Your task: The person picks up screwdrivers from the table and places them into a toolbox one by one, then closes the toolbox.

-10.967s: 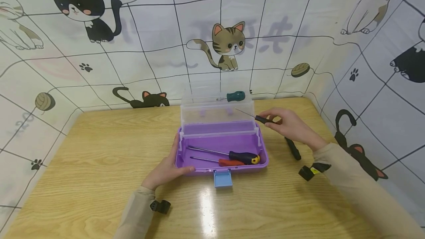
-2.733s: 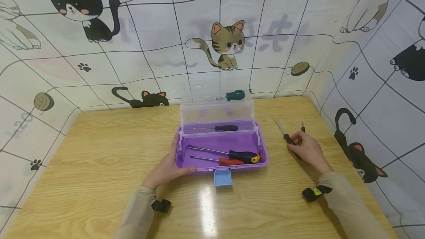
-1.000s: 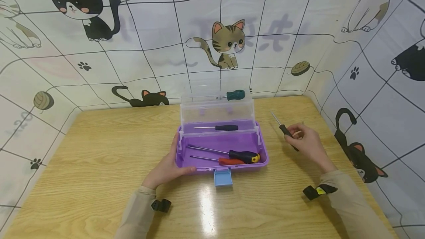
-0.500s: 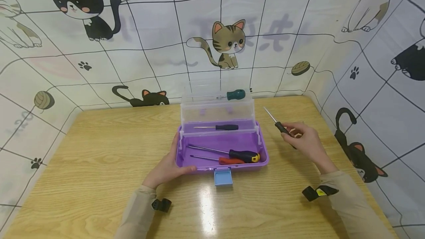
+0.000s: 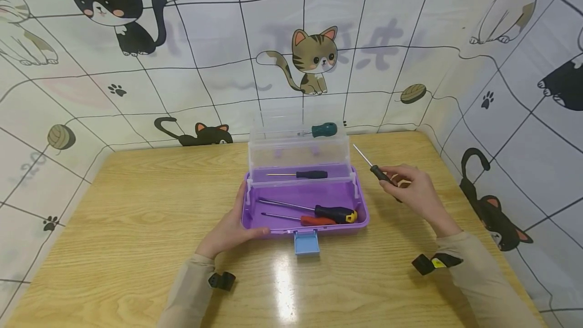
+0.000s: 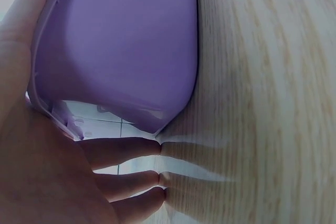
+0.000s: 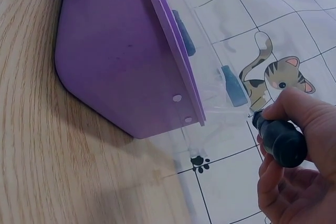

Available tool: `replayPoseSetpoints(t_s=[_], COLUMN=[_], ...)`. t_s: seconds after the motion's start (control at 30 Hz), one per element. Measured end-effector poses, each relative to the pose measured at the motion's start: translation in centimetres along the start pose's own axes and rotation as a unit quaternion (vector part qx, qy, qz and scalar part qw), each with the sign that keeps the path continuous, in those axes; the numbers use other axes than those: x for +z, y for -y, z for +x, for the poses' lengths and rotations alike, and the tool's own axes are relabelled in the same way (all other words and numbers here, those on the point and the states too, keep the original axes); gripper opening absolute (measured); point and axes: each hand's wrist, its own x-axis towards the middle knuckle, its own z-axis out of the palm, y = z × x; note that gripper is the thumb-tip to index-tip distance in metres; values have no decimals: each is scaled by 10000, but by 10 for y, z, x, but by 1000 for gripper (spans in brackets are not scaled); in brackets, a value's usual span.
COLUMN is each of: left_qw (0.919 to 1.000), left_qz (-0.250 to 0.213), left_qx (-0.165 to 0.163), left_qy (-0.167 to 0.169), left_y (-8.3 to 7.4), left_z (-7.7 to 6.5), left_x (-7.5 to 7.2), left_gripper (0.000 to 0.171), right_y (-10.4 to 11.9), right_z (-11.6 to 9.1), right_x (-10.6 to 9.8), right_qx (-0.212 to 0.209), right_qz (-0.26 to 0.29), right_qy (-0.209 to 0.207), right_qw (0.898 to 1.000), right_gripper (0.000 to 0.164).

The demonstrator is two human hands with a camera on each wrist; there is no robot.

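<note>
My right hand (image 5: 416, 194) pinches a black-handled screwdriver (image 5: 382, 175) between thumb and fingers above the table, right of the purple toolbox (image 5: 364, 215). Its metal shaft points up and left, towards the lid. In the right wrist view, the screwdriver's dark handle (image 7: 283, 144) faces the camera. My left hand (image 5: 230, 232) rests on the box's left end, thumb over the front rim, straight fingers down the side. Inside lie a black-and-yellow screwdriver (image 5: 336, 213) and a red-handled screwdriver (image 5: 317, 221). Behind them sits a thin black screwdriver (image 5: 311, 174).
The clear lid (image 5: 273, 152) stands raised at the back, with a teal-handled screwdriver (image 5: 324, 129) in it. A blue latch (image 5: 306, 243) hangs at the front. The wooden table (image 5: 150, 206) meets a cat-patterned cloth (image 5: 209, 85) behind and at the sides.
The thin black screwdriver, held 11 seconds ago, now lies in the box. My right hand has picked up another black screwdriver from the table and moved left with it. My left hand stays put.
</note>
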Motion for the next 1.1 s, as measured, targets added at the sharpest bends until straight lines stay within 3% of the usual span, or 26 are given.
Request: replayPoseSetpoints(t_s=[1.1], left_qw=[10000], left_qz=[-41], left_qx=[-44], left_qy=[-12], left_y=[1], left_z=[-2], left_x=[0], left_gripper=[130], right_y=[26], right_z=[30], right_x=[13], right_qx=[-859], right_qz=[-108], right_qy=[705], right_qw=[9937], right_gripper=[26])
